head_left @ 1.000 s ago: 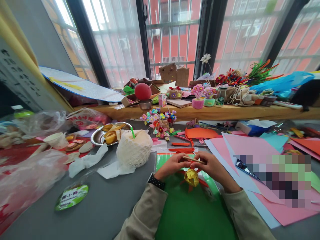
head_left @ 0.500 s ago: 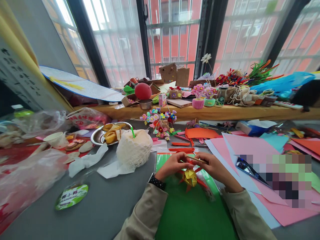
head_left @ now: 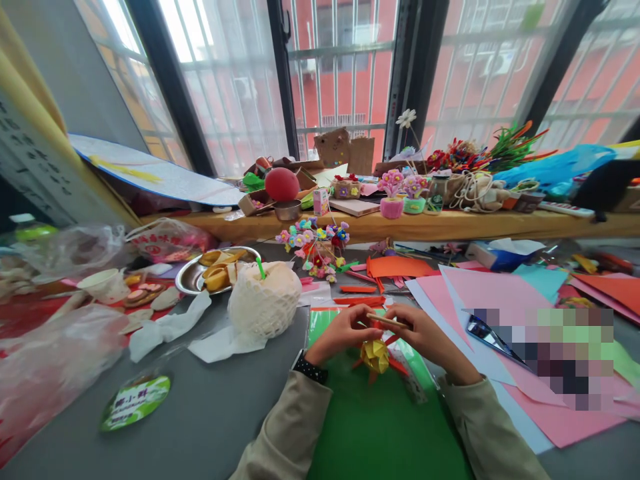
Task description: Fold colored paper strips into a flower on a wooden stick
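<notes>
Over a green mat (head_left: 385,427), my two hands meet around a thin wooden stick (head_left: 389,321). My left hand (head_left: 343,333) is closed, its fingertips pinched at the stick's left end. Closed too, my right hand (head_left: 423,331) grips the other end between thumb and fingers. A yellow folded-paper ornament (head_left: 375,356) hangs just below the fingertips, with a bit of orange-red paper between it and the stick. How the ornament joins the stick is hidden by my fingers. Red paper strips (head_left: 397,365) stick out beside the ornament.
Left of the mat stands a netted white coconut (head_left: 265,300) with a green straw, near a metal bowl (head_left: 184,280) of peels. Pink and pale sheets (head_left: 490,300) and a phone (head_left: 493,339) lie right. Behind are small flowers (head_left: 315,243) and orange paper (head_left: 403,267).
The whole view has shifted slightly, so things sit a little further left. My hands keep their hold on the stick, with the fingers moving only slightly.
</notes>
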`<state>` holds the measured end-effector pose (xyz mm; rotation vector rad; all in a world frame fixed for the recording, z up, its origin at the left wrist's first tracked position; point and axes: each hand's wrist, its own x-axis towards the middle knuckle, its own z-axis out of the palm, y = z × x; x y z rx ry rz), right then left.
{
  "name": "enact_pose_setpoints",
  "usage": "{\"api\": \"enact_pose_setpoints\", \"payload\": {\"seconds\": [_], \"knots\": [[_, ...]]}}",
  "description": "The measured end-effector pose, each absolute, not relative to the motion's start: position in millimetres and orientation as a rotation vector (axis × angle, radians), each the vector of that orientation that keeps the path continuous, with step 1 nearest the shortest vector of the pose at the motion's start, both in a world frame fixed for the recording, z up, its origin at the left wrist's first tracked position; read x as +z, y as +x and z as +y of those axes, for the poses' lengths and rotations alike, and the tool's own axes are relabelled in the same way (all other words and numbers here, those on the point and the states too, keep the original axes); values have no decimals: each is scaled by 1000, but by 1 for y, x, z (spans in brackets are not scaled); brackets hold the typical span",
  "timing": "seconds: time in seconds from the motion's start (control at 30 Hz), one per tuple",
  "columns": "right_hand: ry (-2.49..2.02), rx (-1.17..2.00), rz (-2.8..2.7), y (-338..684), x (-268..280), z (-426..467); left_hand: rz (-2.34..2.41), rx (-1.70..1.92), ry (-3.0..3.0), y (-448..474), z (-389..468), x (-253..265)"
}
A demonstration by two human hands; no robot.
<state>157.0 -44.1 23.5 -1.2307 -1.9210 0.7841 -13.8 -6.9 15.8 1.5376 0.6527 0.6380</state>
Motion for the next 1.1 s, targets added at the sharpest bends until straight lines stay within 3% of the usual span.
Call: {"api": "enact_pose_setpoints", "payload": {"seconds": [0.93, 1.1], "knots": [[-1295, 371, -1920, 152, 33, -48, 684, 860, 1806, -13, -9, 20], [-1225, 416, -1889, 151, 33, -49, 645, 850, 1779, -13, -8, 18]]}}
